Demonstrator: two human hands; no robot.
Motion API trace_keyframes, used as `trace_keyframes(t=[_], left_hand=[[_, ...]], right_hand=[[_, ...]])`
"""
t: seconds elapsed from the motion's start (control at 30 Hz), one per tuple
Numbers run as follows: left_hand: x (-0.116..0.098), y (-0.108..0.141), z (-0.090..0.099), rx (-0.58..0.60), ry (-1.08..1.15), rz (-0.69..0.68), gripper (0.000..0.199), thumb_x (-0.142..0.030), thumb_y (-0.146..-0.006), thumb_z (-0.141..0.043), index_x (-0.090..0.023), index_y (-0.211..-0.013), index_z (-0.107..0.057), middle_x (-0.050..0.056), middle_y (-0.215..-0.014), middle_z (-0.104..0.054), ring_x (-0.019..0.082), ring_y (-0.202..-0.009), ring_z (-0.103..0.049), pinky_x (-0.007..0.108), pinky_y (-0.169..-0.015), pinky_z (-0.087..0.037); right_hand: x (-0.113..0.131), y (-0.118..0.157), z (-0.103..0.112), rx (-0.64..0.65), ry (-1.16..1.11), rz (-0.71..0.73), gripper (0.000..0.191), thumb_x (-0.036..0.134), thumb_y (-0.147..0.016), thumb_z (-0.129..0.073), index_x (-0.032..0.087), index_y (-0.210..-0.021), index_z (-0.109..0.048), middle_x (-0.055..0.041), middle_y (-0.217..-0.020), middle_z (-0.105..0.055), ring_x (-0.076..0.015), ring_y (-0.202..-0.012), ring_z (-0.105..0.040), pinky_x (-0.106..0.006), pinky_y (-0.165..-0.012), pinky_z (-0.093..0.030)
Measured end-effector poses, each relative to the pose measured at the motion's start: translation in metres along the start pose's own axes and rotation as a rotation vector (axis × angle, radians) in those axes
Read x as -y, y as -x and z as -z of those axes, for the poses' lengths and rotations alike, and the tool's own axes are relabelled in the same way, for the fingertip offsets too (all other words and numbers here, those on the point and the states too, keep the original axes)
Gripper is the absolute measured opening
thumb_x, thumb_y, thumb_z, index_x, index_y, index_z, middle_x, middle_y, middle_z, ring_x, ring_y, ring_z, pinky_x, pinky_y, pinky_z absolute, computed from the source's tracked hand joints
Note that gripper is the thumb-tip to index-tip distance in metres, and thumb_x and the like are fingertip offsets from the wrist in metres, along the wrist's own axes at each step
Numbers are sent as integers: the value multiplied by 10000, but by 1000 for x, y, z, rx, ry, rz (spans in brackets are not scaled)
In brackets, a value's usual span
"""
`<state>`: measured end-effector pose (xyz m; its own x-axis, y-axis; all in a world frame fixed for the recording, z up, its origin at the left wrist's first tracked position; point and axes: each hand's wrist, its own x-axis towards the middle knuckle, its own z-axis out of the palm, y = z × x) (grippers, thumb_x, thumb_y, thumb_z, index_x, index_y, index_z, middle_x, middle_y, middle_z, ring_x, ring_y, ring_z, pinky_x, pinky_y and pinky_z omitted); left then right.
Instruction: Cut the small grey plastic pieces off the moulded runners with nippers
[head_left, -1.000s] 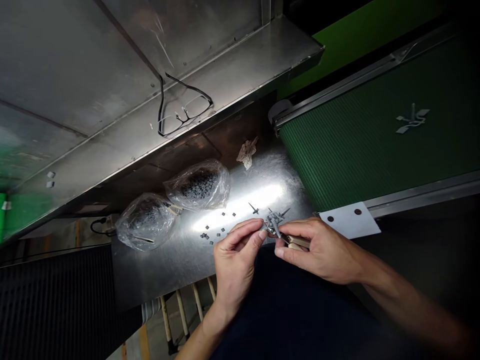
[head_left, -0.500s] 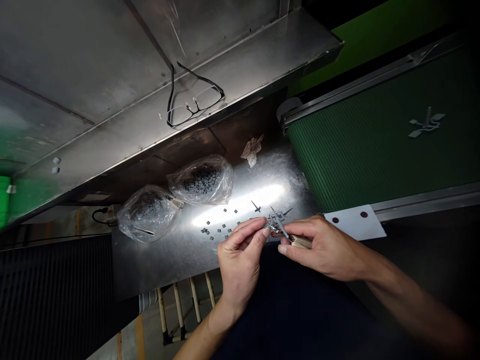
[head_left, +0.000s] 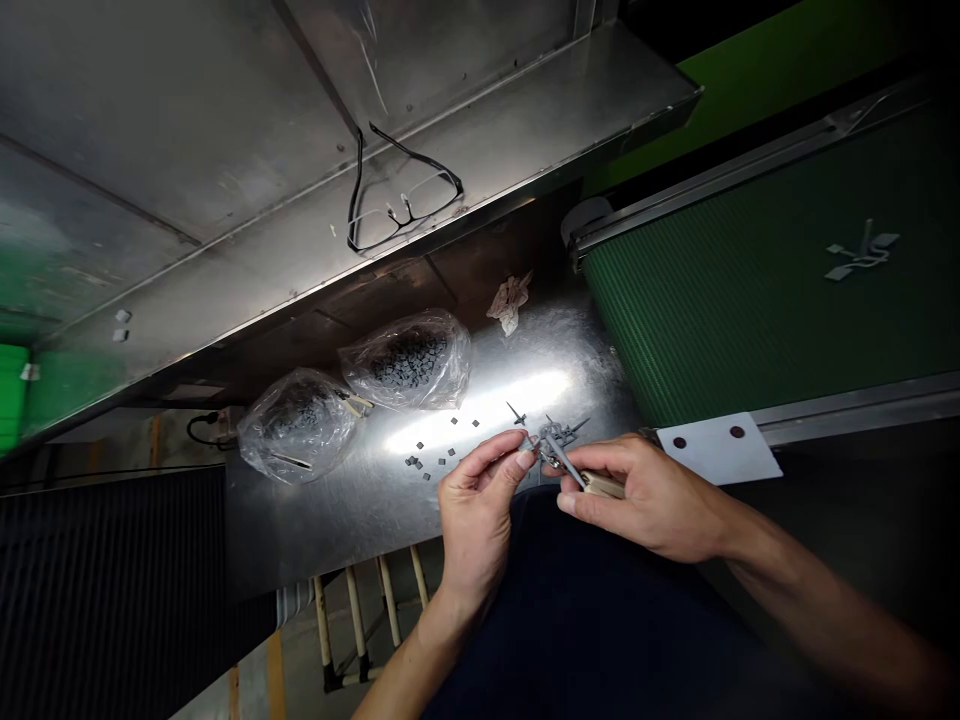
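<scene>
My left hand (head_left: pixel 480 500) is closed, pinching a small branched grey plastic part (head_left: pixel 553 440) between thumb and fingertips. In my right hand (head_left: pixel 637 495), fingers wrap round nippers with beige handles (head_left: pixel 604 486). Their metal jaws are at the plastic part, partly hidden by it and by the fingers. Just beyond the hands, a dark spiky plastic piece (head_left: pixel 516 413) lies on the steel table (head_left: pixel 330 530). Several small grey square pieces (head_left: pixel 420 446) are scattered left of my left hand.
Behind them stand a clear plastic bag (head_left: pixel 409 360) full of small dark pieces and another bag (head_left: pixel 296 425) with fewer. Crumpled tissue (head_left: pixel 510 300) lies at the back. Glasses (head_left: pixel 405 210) rest on the steel ledge. A green conveyor (head_left: pixel 720 300) at right carries a grey branched piece (head_left: pixel 862 252).
The view has shifted slightly, so the surroundings sit a little further right. Both hands stay close together, and the plastic part has turned slightly between them.
</scene>
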<state>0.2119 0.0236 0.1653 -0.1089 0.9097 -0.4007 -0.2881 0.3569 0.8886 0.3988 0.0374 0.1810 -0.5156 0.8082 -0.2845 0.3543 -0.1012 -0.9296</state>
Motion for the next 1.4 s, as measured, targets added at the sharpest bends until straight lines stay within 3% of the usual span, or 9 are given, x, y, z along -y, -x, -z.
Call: trace_keyframes(t=[0.2, 0.53, 0.83, 1.13, 1.4], left_hand=[[-3, 4, 0, -12, -86, -96, 172, -215, -737, -813, -211, -908, -796, 54, -1001, -768, 209, -983, -697, 336, -928, -546], [-6, 8, 0, 6, -160, -165, 141, -208, -767, -789, -238, -904, -800, 39, -1001, -764, 194, -993, -691, 313, -925, -552], [-4, 8, 0, 10, -148, -117, 153, -245, -749, -807, -223, -901, -803, 61, -1009, -765, 220, -996, -694, 338, -912, -562], [-5, 10, 0, 23, -181, -184, 131, -208, -758, -797, -242, -884, -804, 42, -982, -766, 198, -987, -693, 304, -895, -563], [7, 7, 4, 27, -35, -78, 173, -189, -768, -794, -229, -936, -793, 37, -1026, -761, 185, -1016, -683, 289, -935, -533]], right_hand=[[2, -2, -5, -21, 59, -10, 240, 372, -933, -568, 195, -771, -575, 44, -646, -448, -113, -585, -379, -284, -546, -311], [6, 0, -3, -30, 39, 16, 163, 304, -912, -591, 197, -789, -592, 39, -700, -521, -102, -588, -428, -265, -539, -344], [8, 2, -2, -64, 58, 69, 100, 248, -877, -616, 192, -794, -611, 24, -716, -570, -104, -585, -468, -258, -535, -368], [11, 2, -3, -67, 64, 76, 112, 219, -873, -607, 188, -766, -593, 39, -670, -531, -93, -562, -437, -253, -517, -337], [7, -1, -5, -37, 39, 50, 154, 252, -909, -570, 193, -767, -555, 40, -669, -491, -105, -594, -424, -260, -553, -338]])
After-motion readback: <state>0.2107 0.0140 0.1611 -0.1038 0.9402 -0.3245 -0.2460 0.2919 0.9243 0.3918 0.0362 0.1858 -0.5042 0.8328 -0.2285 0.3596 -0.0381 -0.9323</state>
